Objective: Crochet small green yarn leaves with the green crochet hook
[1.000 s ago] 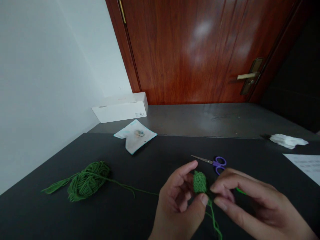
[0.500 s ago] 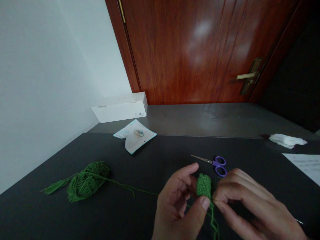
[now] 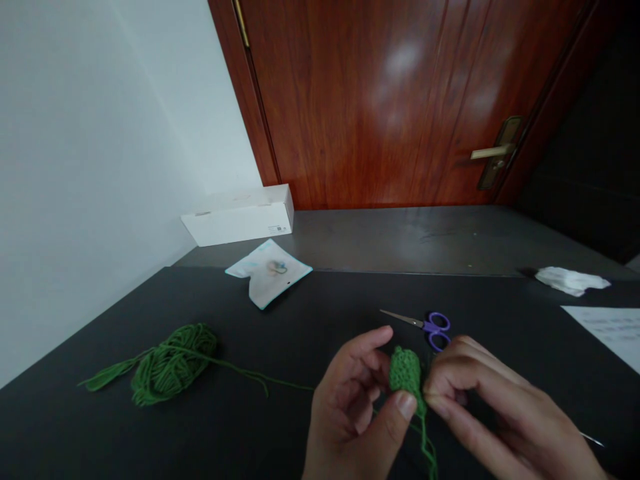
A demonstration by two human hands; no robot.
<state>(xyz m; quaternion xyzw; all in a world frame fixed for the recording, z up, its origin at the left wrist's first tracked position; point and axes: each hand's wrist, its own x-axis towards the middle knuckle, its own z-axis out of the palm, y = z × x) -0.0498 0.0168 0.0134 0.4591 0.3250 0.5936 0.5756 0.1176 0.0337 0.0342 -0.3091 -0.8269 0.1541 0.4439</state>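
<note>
My left hand [image 3: 363,403] holds a small green crocheted tube [image 3: 405,371] upright, its thumb against the lower front and its fingers curled behind. Strands of green yarn [image 3: 429,450] hang below the piece. The thumb and index finger of my right hand [image 3: 493,400] pinch together at the tube's lower right edge; what lies between them is hidden. From behind my left hand a strand runs left to a loose skein of green yarn [image 3: 175,363]. Purple-handled scissors [image 3: 425,325] lie just beyond my hands.
A white plastic pouch [image 3: 273,277] lies farther back, before a long white box [image 3: 240,217] by the wall. At right are a crumpled white bundle [image 3: 570,280], a printed sheet [image 3: 613,330] and a thin metal tip [image 3: 593,439] beside my right hand.
The crocheted tube has tilted slightly, its top leaning left. Both hands keep nearly the same place and grip. The whole view has shifted a little.
</note>
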